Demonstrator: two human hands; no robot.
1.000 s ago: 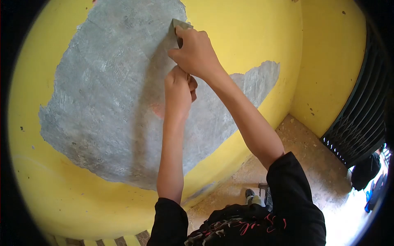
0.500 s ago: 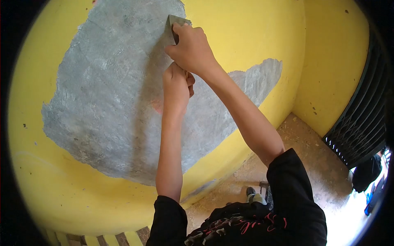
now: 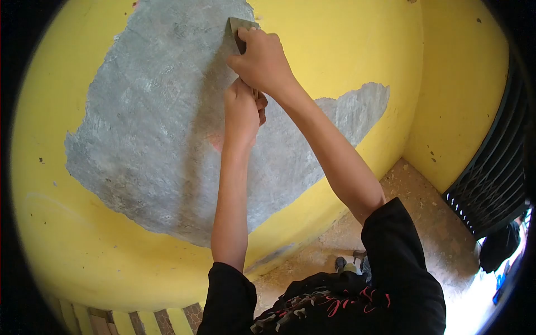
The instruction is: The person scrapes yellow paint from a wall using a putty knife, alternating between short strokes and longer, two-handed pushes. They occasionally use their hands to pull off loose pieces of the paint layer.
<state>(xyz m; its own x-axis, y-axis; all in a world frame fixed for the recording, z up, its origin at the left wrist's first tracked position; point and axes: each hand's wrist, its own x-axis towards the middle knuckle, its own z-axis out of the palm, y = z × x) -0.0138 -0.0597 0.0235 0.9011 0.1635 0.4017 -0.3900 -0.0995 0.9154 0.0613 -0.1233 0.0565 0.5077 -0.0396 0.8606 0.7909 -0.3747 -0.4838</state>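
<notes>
Both my hands are on one scraper (image 3: 234,27), whose flat metal blade lies against the wall at the upper edge of a bare grey patch (image 3: 151,106). My right hand (image 3: 262,60) is closed around the tool near the blade, with fingers pressed on it. Just below, my left hand (image 3: 243,106) is a fist around the lower end of the handle, which is mostly hidden by the fingers. Yellow paint (image 3: 329,44) borders the patch with a ragged edge close to the blade.
A dark metal grille (image 3: 491,167) stands at the right beside another yellow wall (image 3: 460,84). Paint flakes are scattered over the brown floor (image 3: 410,190). Yellow slats (image 3: 151,322) run along the bottom left. A dark cloth-like item (image 3: 498,248) hangs below the grille.
The view has shifted slightly, so the patch sits a little farther right. Against the wall, the scraper and both hands have moved slightly up and left. The grip looks the same.
</notes>
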